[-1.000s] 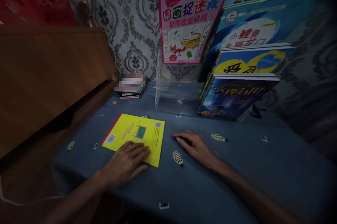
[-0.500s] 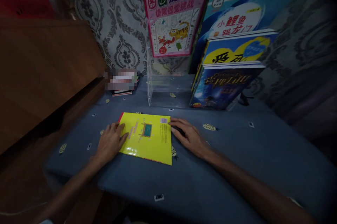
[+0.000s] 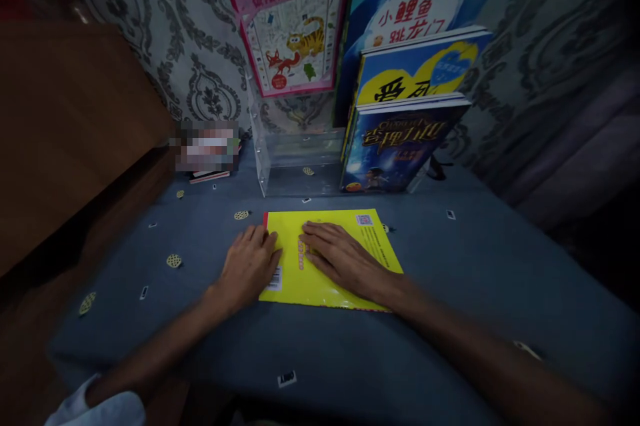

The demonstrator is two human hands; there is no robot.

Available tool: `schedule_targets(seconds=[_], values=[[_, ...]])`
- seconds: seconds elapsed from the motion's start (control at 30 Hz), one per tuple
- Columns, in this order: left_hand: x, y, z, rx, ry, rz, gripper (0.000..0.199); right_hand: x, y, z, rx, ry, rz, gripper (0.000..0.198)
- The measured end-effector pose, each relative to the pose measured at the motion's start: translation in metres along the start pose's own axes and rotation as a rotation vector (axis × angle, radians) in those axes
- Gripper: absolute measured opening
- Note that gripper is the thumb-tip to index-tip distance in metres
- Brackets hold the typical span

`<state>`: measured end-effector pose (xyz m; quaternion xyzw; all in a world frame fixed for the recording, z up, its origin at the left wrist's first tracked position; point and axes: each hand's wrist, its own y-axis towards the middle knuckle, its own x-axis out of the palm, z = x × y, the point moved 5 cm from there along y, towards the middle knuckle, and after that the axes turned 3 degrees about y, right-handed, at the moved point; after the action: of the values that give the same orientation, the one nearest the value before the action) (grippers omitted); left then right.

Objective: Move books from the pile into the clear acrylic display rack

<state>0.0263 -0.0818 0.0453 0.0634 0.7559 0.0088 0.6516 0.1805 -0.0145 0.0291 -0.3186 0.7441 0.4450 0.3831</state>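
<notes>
A thin yellow book point(image 3: 370, 259) with a red left edge lies flat on the patterned blue cloth in the head view. Its back cover is up, showing a QR code at the upper right and a barcode at the lower left. My right hand point(image 3: 345, 256) rests flat across the middle of the cover, fingers stretched out, hiding part of the print. At the book's left edge sits my left hand point(image 3: 250, 263); its thumb and fingertips touch the cover and its fingers are slightly bent. Neither hand is wrapped around the book.
Behind the book stands a clear acrylic rack point(image 3: 285, 176). It holds a pink picture book point(image 3: 295, 46), a blue-and-yellow book point(image 3: 425, 69) and a dark blue book point(image 3: 400, 143). A small stack of books point(image 3: 210, 153) lies near the brown wooden furniture point(image 3: 75, 126) at left.
The yellow book has shifted right on the cloth. My right hand has come from its right edge onto the cover. My left hand has moved right with the book's left edge.
</notes>
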Motion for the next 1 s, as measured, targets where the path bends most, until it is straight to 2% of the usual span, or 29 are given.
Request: schedule_targets(seconds=[0.13, 0.33, 0.63, 0.8, 1.0], values=[[0.015, 0.003, -0.013, 0.030, -0.048, 0.072, 0.032, 0.004, 0.001, 0.001, 0.018, -0.008, -0.033, 0.037], [0.024, 0.022, -0.029, 0.057, -0.139, 0.167, 0.034, 0.008, 0.000, 0.004, 0.026, 0.005, -0.035, 0.037], [0.032, 0.032, -0.054, 0.070, -0.462, 0.319, 0.037, 0.012, 0.008, 0.000, 0.037, 0.016, -0.123, 0.037], [0.037, 0.037, -0.069, 0.002, -0.599, 0.284, 0.041, 0.025, 0.038, -0.011, -0.034, 0.084, -0.200, 0.037], [0.036, 0.035, -0.070, -0.021, -0.596, 0.249, 0.042, 0.046, 0.063, -0.019, -0.117, 0.101, -0.191, 0.038]])
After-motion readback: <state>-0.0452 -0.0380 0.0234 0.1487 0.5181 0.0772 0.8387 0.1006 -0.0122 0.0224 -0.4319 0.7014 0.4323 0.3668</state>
